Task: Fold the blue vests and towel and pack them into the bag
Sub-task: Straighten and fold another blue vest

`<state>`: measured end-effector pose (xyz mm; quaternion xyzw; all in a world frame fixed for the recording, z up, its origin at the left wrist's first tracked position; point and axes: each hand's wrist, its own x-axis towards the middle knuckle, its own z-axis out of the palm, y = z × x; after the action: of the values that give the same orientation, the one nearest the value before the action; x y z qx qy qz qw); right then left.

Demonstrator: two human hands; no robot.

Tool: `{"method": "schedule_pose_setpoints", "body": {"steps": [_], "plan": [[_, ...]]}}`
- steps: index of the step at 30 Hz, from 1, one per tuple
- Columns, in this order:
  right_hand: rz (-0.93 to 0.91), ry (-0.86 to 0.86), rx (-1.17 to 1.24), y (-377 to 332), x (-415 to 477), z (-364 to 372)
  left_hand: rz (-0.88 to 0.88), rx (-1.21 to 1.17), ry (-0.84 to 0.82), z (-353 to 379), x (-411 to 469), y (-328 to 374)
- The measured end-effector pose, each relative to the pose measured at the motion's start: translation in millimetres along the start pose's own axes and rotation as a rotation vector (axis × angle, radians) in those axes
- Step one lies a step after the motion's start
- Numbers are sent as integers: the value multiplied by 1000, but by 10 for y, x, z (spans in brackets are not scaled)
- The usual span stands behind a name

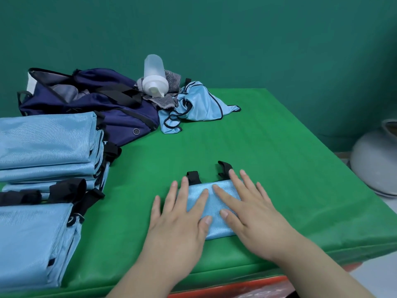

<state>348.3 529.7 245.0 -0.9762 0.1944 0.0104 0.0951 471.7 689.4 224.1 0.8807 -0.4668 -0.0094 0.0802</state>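
- pressing another one flat, are they? how far along would you say?
- well past halfway, i'd judge. both the left hand (182,214) and the right hand (247,211) lie palm-down on a folded vest (216,230) near the front edge of the green table (279,158), fingers straight and spread apart, gripping nothing.
- and the finished ones?
- two stacks of folded vests, a far stack (47,143) and a near stack (34,237), sit at the left.
- so what's left?
- one crumpled vest (199,104) lies unfolded at the back, and the grey towel (174,78) is bunched beside it under a white bottle (153,76).
- anything packed?
- none of the stacks, as far as i can see. the navy bag (120,112) lies open behind them, and i can't tell what's inside.
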Motion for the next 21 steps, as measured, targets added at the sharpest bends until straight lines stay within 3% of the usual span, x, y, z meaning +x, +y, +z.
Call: {"method": "schedule_pose_setpoints", "body": {"steps": [5, 14, 21], "plan": [[167, -17, 116, 166, 8, -43, -154, -16, -82, -103, -25, -48], [113, 123, 342, 234, 6, -20, -137, -166, -32, -208, -5, -150], [102, 256, 443, 220, -3, 8, -133, -420, 123, -238, -13, -135]]}}
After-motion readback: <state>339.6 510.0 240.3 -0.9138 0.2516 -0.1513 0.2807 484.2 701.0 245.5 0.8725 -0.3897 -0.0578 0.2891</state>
